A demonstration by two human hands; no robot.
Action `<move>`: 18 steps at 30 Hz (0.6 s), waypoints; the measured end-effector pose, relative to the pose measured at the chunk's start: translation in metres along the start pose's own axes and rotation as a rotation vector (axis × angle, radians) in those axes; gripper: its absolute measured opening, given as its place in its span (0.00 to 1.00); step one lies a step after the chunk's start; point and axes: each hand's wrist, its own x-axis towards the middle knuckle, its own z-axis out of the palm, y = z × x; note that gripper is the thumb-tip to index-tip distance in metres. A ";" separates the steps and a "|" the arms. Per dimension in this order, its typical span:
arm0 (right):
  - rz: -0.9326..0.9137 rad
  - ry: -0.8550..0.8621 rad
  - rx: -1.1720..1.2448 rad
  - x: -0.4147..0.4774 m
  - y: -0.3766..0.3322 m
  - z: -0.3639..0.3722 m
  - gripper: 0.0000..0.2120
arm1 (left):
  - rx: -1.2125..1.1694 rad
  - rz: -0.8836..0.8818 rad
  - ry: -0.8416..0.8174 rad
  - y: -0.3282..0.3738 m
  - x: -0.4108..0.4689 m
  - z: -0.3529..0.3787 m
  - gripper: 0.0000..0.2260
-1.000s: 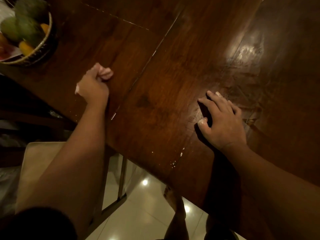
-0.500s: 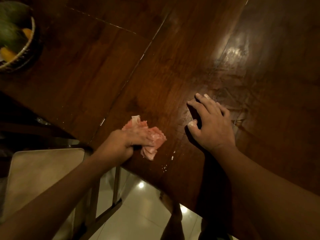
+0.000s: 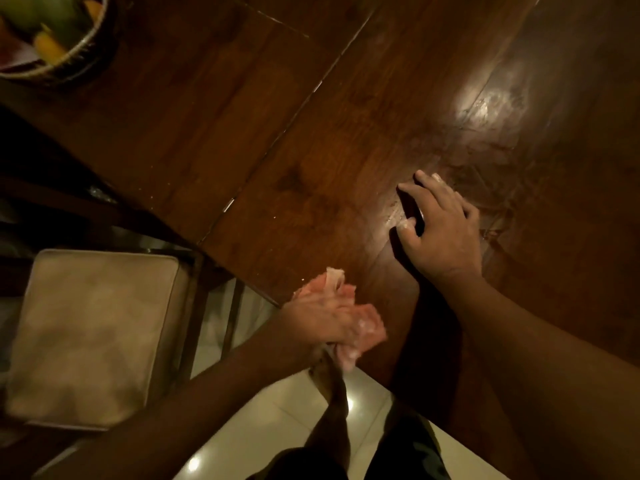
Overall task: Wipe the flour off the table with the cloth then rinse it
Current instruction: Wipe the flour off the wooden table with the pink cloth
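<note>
Two hands in shot: far left a fruit basket (image 3: pixel 81 53) sits on the desk (image 3: pixel 207 116), with a cushioned chair (image 3: pixel 93 334) below it. Then the left hand (image 3: pixel 318 320), blurred, clutches the bunched pink cloth (image 3: pixel 369 336) at the desk's near edge. On the right, the right hand (image 3: pixel 440 233) lies released, fingers spread on the wood among faint flour smears (image 3: pixel 485 188).

Only one view, worn on the person's head. It looks almost straight down, close over the near edge of the wooden table (image 3: pixel 214 109), with the tiled floor (image 3: pixel 277 427) below. The far side is probably too dark to see well.
</note>
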 end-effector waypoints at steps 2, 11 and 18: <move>0.005 -0.009 0.001 0.000 0.000 0.000 0.25 | 0.083 -0.031 -0.189 -0.031 -0.019 -0.009 0.16; 0.018 -0.007 -0.058 -0.005 -0.008 -0.002 0.25 | -0.162 -1.015 0.797 -0.102 -0.012 -0.083 0.19; 0.155 -0.072 -0.177 -0.006 -0.095 0.041 0.35 | -0.146 -0.582 0.456 -0.032 -0.005 -0.047 0.19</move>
